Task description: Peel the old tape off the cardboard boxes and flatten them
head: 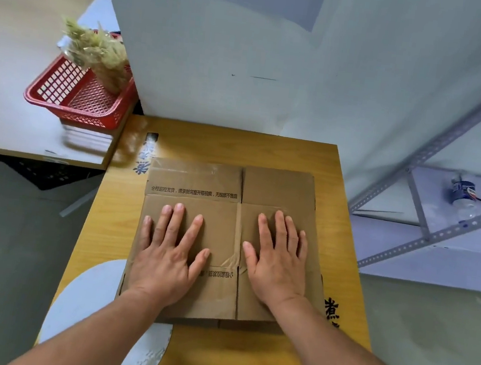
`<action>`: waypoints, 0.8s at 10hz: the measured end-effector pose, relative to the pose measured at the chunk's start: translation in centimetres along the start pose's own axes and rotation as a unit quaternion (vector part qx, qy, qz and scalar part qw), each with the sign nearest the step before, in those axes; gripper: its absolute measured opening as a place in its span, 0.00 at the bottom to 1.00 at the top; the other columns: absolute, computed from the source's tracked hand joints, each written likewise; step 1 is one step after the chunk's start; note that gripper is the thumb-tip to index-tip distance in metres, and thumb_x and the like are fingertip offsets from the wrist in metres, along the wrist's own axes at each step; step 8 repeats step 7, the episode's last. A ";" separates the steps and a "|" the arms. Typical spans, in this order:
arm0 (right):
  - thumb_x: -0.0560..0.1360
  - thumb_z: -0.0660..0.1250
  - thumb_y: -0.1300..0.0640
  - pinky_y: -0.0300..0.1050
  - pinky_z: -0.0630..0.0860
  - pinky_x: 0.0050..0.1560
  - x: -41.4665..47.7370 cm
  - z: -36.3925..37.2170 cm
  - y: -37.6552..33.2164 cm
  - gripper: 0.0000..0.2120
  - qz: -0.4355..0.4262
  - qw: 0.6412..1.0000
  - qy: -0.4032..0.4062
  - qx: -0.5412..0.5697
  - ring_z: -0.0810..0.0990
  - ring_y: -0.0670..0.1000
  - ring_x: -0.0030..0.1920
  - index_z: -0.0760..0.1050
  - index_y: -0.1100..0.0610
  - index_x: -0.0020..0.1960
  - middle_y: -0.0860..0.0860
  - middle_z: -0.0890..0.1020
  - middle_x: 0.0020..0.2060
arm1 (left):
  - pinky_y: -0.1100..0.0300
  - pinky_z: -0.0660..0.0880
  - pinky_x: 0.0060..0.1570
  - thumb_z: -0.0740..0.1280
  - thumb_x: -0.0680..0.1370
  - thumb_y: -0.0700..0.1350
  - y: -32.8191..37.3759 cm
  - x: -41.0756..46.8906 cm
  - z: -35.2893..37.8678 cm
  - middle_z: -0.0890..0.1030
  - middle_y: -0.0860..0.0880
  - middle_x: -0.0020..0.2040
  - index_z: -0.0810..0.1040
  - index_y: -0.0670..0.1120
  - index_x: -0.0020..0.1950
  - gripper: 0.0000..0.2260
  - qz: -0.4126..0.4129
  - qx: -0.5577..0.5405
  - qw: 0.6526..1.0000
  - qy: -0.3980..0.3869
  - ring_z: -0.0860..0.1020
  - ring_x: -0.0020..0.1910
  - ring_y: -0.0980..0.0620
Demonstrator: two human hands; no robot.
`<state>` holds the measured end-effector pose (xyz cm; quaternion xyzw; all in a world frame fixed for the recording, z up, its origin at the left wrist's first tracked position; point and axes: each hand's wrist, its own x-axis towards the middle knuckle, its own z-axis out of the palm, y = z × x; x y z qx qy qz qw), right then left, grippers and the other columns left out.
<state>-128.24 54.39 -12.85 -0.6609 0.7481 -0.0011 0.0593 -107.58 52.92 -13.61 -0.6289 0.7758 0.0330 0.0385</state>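
A brown cardboard box [278, 188] lies flat on the small wooden table [342, 255], its flaps spread out, with printed text along the far left flap. My left hand [168, 255] presses palm-down on the left panel, fingers straight and spread. On the right panel my right hand [279, 261] presses the same way. A short crumpled strip of clear tape [231, 261] clings to the centre seam between my hands.
A red plastic basket [70, 100] holding crumpled tape sits on a white table at the left. A grey partition stands behind the wooden table. A metal shelf [427, 232] with a bottle is at the right. A white round piece [83, 293] lies under the box's near-left corner.
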 end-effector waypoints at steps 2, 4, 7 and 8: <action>0.78 0.41 0.36 0.54 0.34 0.73 0.2 -0.9 0.3 0.31 -0.010 0.999 -0.022 0.047 0.40 0.52 0.77 0.46 0.46 0.77 0.51 0.45 0.78 | 0.48 0.27 0.70 0.31 0.73 0.69 -0.2 0.6 -1.0 0.29 0.51 0.76 0.31 0.61 0.74 0.31 -0.005 -0.016 0.998 -0.053 0.27 0.73 0.50; 0.79 0.57 0.47 0.52 0.42 0.74 -0.3 -4.5 0.9 0.26 -0.035 0.991 -0.008 0.131 0.46 0.53 0.77 0.59 0.50 0.75 0.51 0.51 0.77 | 0.49 0.46 0.74 0.59 0.78 0.62 -0.1 0.3 -5.4 0.52 0.50 0.79 0.56 0.55 0.77 0.30 -0.022 -0.105 0.994 0.004 0.52 0.76 0.47; 0.79 0.55 0.50 0.45 0.72 0.40 -6.4 -7.2 -0.8 0.15 -0.141 0.984 0.078 0.079 0.76 0.53 0.46 0.73 0.56 0.59 0.53 0.75 0.52 | 0.54 0.70 0.60 0.61 0.79 0.58 1.5 -7.9 -8.6 0.76 0.49 0.63 0.68 0.50 0.71 0.23 -0.008 -0.119 0.988 0.094 0.73 0.62 0.48; 0.79 0.55 0.50 0.45 0.72 0.40 -6.4 -7.2 -0.8 0.15 -0.141 0.984 0.078 0.079 0.76 0.53 0.46 0.73 0.56 0.59 0.53 0.75 0.52 | 0.54 0.70 0.60 0.61 0.79 0.58 1.5 -7.9 -8.6 0.76 0.49 0.63 0.68 0.50 0.71 0.23 -0.008 -0.119 0.988 0.094 0.73 0.62 0.48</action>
